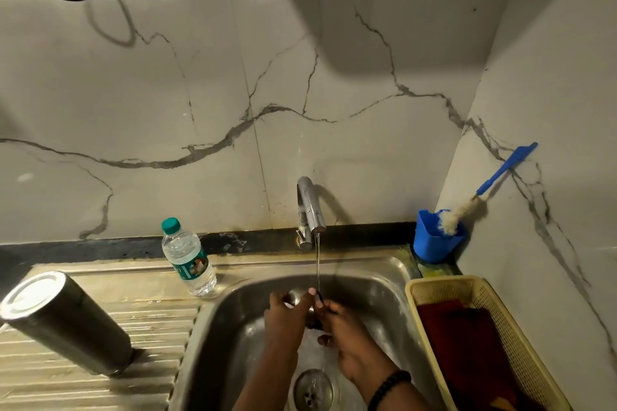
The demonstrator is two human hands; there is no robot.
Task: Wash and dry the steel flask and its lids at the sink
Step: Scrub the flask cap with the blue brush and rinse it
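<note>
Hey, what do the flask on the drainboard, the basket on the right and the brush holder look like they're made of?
Flask: brushed steel, going by its dull grey metallic sheen. Basket: cream plastic, probably, with moulded perforated walls. Brush holder: glossy blue plastic, by its uniform colour.

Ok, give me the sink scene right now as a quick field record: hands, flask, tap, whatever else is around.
left hand: grips a steel lid under the stream
right hand: holds a small dark part at the lid, unclear what
tap: running, thin stream into the sink
steel flask: on the drainboard, left of the basin
water bottle: at the sink's back rim, capped
bottle brush: in a blue holder, right corner
basket: right of the sink, dark red cloth inside
</note>
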